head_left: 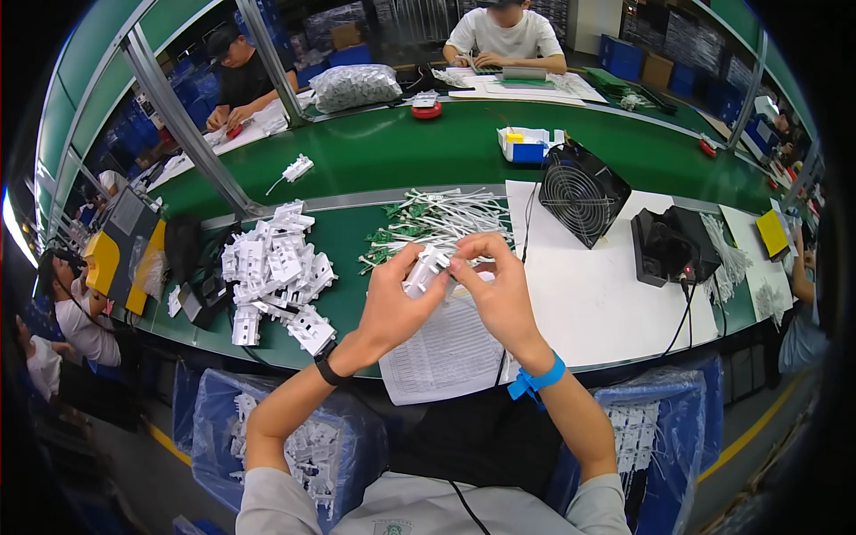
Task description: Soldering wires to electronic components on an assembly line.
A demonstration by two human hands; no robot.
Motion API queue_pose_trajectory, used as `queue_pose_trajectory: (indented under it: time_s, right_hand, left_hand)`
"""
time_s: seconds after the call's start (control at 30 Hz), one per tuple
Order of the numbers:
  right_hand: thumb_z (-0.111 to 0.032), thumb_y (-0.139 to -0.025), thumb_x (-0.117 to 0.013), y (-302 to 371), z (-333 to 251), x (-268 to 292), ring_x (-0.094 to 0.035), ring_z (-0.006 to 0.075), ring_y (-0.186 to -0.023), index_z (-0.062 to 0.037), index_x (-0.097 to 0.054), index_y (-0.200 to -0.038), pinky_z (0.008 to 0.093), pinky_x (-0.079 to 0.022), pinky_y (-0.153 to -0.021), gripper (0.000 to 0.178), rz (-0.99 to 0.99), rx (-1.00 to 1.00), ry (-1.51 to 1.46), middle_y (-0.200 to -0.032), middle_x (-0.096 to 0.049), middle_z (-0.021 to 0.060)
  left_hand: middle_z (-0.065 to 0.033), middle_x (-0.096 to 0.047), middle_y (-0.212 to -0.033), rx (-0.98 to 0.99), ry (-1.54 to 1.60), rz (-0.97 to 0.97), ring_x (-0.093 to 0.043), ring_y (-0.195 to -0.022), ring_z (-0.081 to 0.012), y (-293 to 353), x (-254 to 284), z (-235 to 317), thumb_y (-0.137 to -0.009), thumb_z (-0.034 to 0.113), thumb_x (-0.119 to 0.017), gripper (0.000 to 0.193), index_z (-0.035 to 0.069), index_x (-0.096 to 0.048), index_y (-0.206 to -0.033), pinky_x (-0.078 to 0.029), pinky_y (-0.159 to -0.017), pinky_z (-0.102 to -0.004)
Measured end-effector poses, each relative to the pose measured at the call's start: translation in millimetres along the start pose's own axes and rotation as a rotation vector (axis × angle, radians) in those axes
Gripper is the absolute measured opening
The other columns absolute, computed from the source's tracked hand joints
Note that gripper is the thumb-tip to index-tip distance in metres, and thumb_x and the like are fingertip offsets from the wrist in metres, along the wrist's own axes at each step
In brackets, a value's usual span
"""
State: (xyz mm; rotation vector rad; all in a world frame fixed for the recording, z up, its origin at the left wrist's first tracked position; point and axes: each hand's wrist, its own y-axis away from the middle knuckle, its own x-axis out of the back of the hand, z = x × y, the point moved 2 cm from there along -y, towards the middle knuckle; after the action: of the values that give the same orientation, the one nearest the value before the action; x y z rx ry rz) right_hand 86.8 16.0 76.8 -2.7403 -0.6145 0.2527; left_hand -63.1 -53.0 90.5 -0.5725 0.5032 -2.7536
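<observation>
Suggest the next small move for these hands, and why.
I'd probably steady the white plastic part in the left hand and press lightly at its right end with the right hand. The left grip has it between thumb and fingers, and the right fingertips are at that end. Fingers hide the exact contact, so a gentle touch seems wise.

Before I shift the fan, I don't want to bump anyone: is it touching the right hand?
Apart: the head view shows white sheet between the fan and the right hand.
</observation>
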Motion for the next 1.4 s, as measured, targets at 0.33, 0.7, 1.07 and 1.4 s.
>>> queue_pose_trajectory:
  time_s: [0.33, 0.7, 1.07, 1.4]
  right_hand:
    - [-0.024, -0.087, -0.076, -1, -22, 21, -0.067, 0.0237, -0.069, 0.0010, -0.067, -0.094, 0.0352, -0.051, -0.064, 0.027, -0.062, -0.005, 0.451, -0.081, -0.070, 0.0105]
    - [-0.012, -0.091, -0.066, 19, -34, 26, -0.068, 0.0311, -0.067, -0.0065, -0.071, -0.101, 0.0406, -0.053, -0.057, 0.012, 0.076, 0.325, 0.835, -0.084, -0.071, 0.0104]
    - [-0.009, -0.090, -0.063, 14, -29, 32, -0.068, 0.0311, -0.066, -0.0054, -0.072, -0.107, 0.0408, -0.053, -0.055, 0.019, -0.050, 0.409, 0.885, -0.080, -0.068, 0.0105]
    - [-0.007, -0.088, -0.064, 3, -31, 20, -0.067, 0.0328, -0.066, -0.0044, -0.072, -0.107, 0.0432, -0.052, -0.059, 0.021, -0.112, 0.395, 1.087, -0.080, -0.070, 0.0133]
  left_hand:
    - [-0.0079, -0.068, -0.075, 0.020, 0.006, 0.027, -0.060, -0.065, -0.0097, -3, -7, -14, -0.087, 0.014, -0.073, 0.020, -0.002, -0.063, -0.093, -0.047, -0.058, -0.0277]
    - [-0.0040, -0.067, -0.080, 0.090, 0.172, 0.074, -0.060, -0.071, -0.0073, -9, -23, -13, -0.093, 0.016, -0.072, 0.021, -0.001, -0.060, -0.093, -0.047, -0.060, -0.0249]
    - [-0.0036, -0.069, -0.088, 0.118, 0.153, -0.017, -0.061, -0.077, -0.0057, -7, -29, -5, -0.093, 0.014, -0.072, 0.020, -0.001, -0.060, -0.099, -0.048, -0.064, -0.0232]
    - [-0.0054, -0.068, -0.084, 0.155, 0.219, 0.048, -0.059, -0.074, -0.0083, -7, -39, -27, -0.094, 0.011, -0.071, 0.018, -0.002, -0.059, -0.100, -0.048, -0.063, -0.0263]
